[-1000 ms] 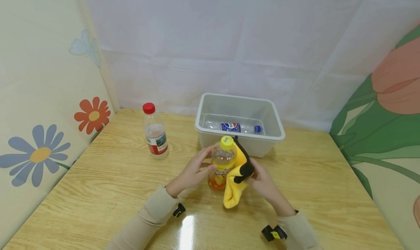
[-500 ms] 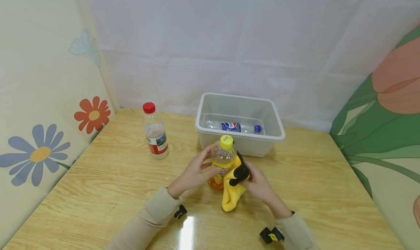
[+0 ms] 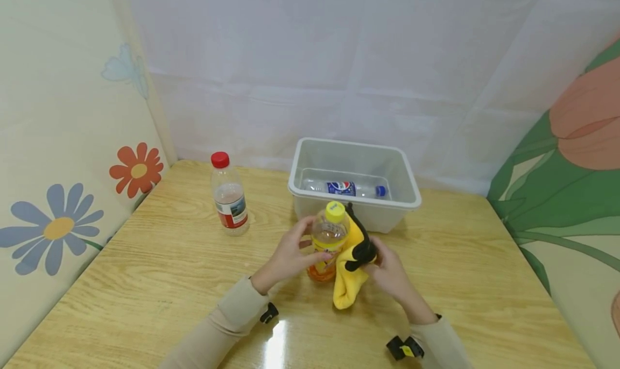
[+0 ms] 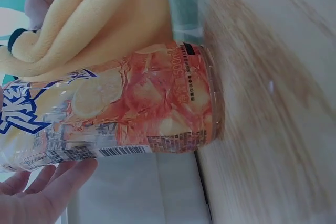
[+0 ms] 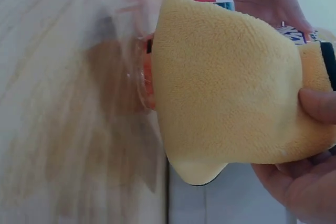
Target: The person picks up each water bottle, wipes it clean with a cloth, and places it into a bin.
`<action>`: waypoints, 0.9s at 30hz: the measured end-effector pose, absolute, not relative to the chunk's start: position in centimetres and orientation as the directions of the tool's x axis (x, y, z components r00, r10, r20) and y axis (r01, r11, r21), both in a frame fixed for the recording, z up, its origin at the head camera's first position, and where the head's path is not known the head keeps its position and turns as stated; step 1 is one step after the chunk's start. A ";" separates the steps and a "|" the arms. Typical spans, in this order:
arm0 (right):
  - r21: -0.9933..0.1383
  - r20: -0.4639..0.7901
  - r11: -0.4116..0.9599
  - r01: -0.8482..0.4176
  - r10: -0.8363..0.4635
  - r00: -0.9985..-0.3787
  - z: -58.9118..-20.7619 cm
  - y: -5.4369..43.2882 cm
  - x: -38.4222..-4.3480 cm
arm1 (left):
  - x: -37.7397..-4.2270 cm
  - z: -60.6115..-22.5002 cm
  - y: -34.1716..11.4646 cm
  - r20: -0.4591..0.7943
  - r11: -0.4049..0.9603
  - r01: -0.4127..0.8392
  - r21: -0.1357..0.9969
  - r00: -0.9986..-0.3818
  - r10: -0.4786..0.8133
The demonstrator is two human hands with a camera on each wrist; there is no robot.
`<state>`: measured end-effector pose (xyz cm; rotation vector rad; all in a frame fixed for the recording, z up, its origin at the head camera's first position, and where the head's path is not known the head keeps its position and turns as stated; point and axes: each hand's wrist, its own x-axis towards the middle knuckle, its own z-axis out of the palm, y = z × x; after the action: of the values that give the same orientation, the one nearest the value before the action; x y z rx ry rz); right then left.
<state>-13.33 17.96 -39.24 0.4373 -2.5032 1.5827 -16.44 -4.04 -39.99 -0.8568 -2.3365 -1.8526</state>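
A clear plastic drink bottle with a yellow cap stands roughly upright in front of the bin. Its lemon and ice label shows in the left wrist view. My left hand grips the bottle from the left, thumb across the near side and fingers behind. A yellow cloth with black edging lies against the bottle's right side, folded and hanging down. My right hand holds this cloth, its thumb pressing on the fabric in the right wrist view. Whether the bottle's base touches the table cannot be told.
Behind the bottle is a light grey plastic bin, with a blue-labelled bottle lying inside. A red-capped bottle stands upright to the left on the wooden table. White sheeting hangs behind the table.
The cloth and my right hand shifted a little left and nearer, then back right along the bottle's side. My left thumb has slid slightly right across the bottle, which stays in nearly the same place.
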 end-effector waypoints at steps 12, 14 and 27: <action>-0.841 0.424 0.265 -0.472 -0.219 -0.879 -37.9 19.1 -13.4 | -16.6 -39.9 -4.4 0.355 0.079 0.430 0.899 -0.823 0.443; -0.831 0.458 0.237 -0.504 -0.223 -0.860 -37.7 19.2 -13.4 | -16.7 -40.0 -4.4 0.357 0.047 0.422 0.905 -0.815 0.456; -0.794 0.583 0.014 -0.608 -0.272 -0.766 -36.4 19.7 -13.8 | -17.2 -40.4 -4.8 0.420 -0.045 0.476 0.878 -0.723 0.548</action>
<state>-13.75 19.74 -36.45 0.9118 -2.0269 1.8198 -17.16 -4.77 -40.39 -1.1872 -2.2097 -1.9863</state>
